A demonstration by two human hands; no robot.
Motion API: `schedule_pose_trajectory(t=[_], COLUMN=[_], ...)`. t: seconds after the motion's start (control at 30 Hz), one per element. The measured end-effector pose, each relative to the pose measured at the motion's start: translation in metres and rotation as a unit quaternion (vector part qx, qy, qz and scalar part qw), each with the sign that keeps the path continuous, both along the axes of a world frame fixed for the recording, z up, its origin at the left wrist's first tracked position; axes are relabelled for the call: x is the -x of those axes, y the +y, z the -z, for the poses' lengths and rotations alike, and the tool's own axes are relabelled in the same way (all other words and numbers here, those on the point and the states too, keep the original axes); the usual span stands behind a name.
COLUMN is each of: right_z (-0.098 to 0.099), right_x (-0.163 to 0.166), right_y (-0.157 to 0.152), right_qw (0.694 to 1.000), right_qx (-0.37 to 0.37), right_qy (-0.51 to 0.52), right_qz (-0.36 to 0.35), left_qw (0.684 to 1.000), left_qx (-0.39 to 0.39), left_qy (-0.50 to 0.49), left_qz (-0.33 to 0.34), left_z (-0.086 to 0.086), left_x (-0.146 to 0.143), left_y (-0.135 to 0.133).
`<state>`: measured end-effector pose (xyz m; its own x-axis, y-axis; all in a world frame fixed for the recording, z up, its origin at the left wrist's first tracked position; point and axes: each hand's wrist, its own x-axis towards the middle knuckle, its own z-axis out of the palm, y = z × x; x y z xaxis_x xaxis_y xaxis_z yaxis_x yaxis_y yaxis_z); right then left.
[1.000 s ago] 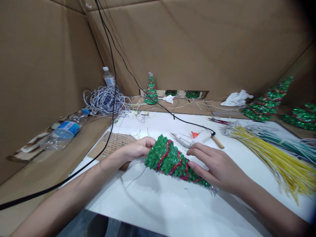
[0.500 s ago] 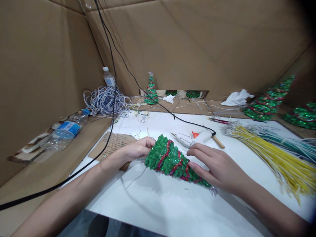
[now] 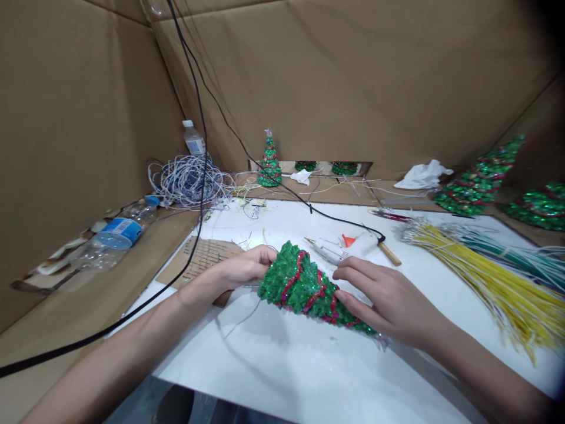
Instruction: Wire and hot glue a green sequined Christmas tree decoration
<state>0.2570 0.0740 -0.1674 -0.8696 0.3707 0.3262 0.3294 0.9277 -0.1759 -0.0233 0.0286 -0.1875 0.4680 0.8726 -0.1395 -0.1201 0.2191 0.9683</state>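
Note:
A green glittery toy Christmas tree point(image 3: 304, 288) with red garland lies on its side over the white tabletop, its base to the left and its clear tip to the lower right. My right hand point(image 3: 379, 294) is closed on the tree's upper part, thumb and fingers on either side. At the base, my left hand point(image 3: 251, 265) is curled in a pinch, its fingertips hidden by the tree, so what they hold cannot be made out. A thin wire point(image 3: 245, 318) hangs below the base. Just behind the tree lies a white glue gun point(image 3: 329, 250) with a metal nozzle.
Bundles of yellow wires point(image 3: 481, 277) and green wires point(image 3: 507, 253) spread at the right. Pierced cardboard point(image 3: 203, 259) lies by my left forearm. Tangled white wire point(image 3: 189, 182), a plastic bottle point(image 3: 119, 232) and another tree point(image 3: 269, 165) stand farther off. A black cable point(image 3: 203, 147) hangs across.
Both hands and the tree hold almost the same position. The whole view has shifted very slightly.

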Motion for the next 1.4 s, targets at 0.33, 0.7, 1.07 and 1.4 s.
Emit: schedule_pose_trajectory(t=[0.33,0.7,1.07,1.4], right_z=[0.0000,0.0013,0.0017,-0.0003], right_x=[0.0000,0.0004,0.0027,0.0027], right_y=[-0.0010,-0.0006,-0.0001,-0.0006], right_qw=[1.000,1.000,1.000,1.000], right_qx=[-0.004,-0.010,-0.010,-0.015], right_qy=[-0.007,-0.002,-0.005,0.000], right_qz=[0.000,-0.001,-0.003,-0.006], left_qw=[1.000,1.000,1.000,1.000], left_qx=[-0.006,-0.006,-0.011,-0.004], left_qy=[-0.007,-0.012,-0.006,-0.008], left_qz=[0.003,0.010,0.005,-0.001], left_z=[-0.0025,-0.0015,-0.0027,-0.0029], left_x=[-0.0013,-0.0017,-0.0019,-0.0026], left_y=[-0.0015,-0.0017,-0.0026,-0.0024])
